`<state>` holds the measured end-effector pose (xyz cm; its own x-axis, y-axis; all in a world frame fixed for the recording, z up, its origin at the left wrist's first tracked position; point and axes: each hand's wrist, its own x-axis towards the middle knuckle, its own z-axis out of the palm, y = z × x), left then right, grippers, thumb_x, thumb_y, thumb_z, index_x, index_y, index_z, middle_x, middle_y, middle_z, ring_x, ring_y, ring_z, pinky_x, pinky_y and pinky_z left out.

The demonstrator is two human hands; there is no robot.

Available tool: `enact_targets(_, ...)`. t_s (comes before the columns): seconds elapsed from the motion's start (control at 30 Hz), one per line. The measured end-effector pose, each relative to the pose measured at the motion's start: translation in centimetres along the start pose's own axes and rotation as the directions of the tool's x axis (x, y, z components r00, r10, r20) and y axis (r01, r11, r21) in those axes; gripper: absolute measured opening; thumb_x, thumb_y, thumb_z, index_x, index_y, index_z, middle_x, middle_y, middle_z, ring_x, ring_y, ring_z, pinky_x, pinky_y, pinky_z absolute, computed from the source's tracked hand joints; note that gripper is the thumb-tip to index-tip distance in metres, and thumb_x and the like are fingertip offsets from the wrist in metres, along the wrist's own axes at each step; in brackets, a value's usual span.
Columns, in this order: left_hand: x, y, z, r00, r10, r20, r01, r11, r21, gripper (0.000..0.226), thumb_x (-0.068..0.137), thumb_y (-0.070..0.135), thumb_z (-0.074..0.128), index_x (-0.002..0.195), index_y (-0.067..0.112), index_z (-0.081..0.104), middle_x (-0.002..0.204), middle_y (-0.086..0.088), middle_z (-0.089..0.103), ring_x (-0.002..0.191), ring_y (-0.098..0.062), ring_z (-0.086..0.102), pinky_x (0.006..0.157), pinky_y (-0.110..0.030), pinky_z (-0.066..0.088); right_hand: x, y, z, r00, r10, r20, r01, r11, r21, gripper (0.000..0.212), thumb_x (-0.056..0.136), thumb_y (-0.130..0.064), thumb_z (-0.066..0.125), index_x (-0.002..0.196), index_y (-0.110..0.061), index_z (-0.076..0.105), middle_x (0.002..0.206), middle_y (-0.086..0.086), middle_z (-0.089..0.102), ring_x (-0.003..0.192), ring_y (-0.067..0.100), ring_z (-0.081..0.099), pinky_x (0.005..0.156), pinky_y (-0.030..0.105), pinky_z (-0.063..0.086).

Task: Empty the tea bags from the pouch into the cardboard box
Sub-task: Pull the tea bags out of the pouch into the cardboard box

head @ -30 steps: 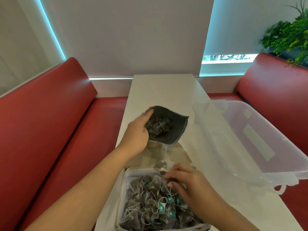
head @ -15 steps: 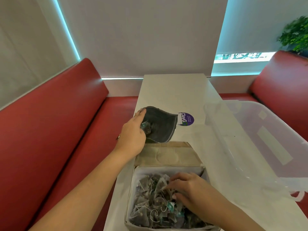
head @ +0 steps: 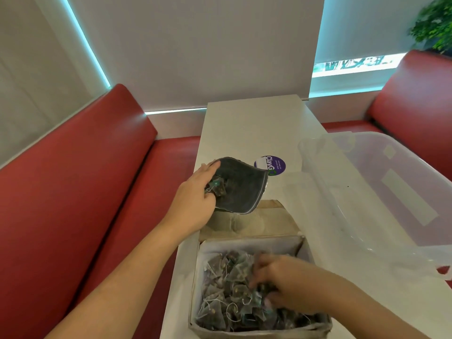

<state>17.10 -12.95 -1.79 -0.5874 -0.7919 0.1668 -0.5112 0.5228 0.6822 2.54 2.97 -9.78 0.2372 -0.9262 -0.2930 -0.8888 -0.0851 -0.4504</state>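
My left hand (head: 193, 199) grips the dark grey pouch (head: 242, 189) by its left edge and holds it, mouth towards me, above the far flap of the cardboard box (head: 247, 333). One tea bag (head: 216, 187) shows inside the pouch near my fingers. The box stands at the near edge of the white table (head: 254, 128), has a white lining and is full of grey pyramid tea bags (head: 227, 285) with strings and teal tags. My right hand (head: 283, 282) lies blurred on the tea bags in the box, fingers spread among them.
A large clear plastic bin (head: 381, 192) takes up the table's right side, touching the box's right. A purple round sticker (head: 272, 163) lies on the table behind the pouch. Red benches (head: 80, 182) flank the table; a green plant (head: 435, 23) stands far right.
The pouch went from holding a heap of tea bags to almost none. My right hand moved deeper into the box among the bags. The camera view shifted left.
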Motion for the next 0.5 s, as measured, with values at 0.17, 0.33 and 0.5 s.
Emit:
enact_targets(0.17,-0.1,-0.6,0.2,0.999,-0.017,0.052,0.021,0.997,-0.079,0.078,0.084,-0.012,0.038,0.146,0.036,0.031,0.154,0.010,0.028,0.142,0.002,0.012,0.115,-0.020,0.014,0.1,-0.4,0.6,0.997,-0.042,0.065,0.041,0.999,0.010,0.039,0.088,-0.024,0.051,0.125,-0.038,0.054,0.134,-0.013,0.046,0.122,0.010,0.046,0.105,0.038,0.040)
enact_targets(0.33,-0.8,-1.2,0.1,0.995,-0.007,0.099,0.022,0.989,-0.148,0.084,0.082,-0.015,0.037,0.142,0.042,0.030,0.140,0.037,0.019,0.135,0.015,0.007,0.112,-0.016,0.011,0.9,-2.3,-5.5,0.789,-0.010,-0.614,0.084,0.992,0.093,0.021,0.093,-0.028,0.050,0.106,-0.028,0.067,0.101,-0.015,0.058,0.090,0.001,0.053,0.080,0.021,0.047)
enact_targets(0.5,-1.4,-0.8,0.5,0.992,0.031,0.124,-0.013,0.991,-0.136,0.087,0.079,-0.016,0.040,0.133,0.052,0.028,0.134,0.044,0.014,0.133,0.019,0.006,0.112,-0.013,0.013,10.3,-2.7,-7.6,0.948,0.082,-0.307,-0.114,0.989,-0.089,0.051,0.096,-0.027,0.046,0.144,-0.019,0.031,0.144,0.010,0.040,0.127,0.029,0.041,0.109,0.042,0.033)
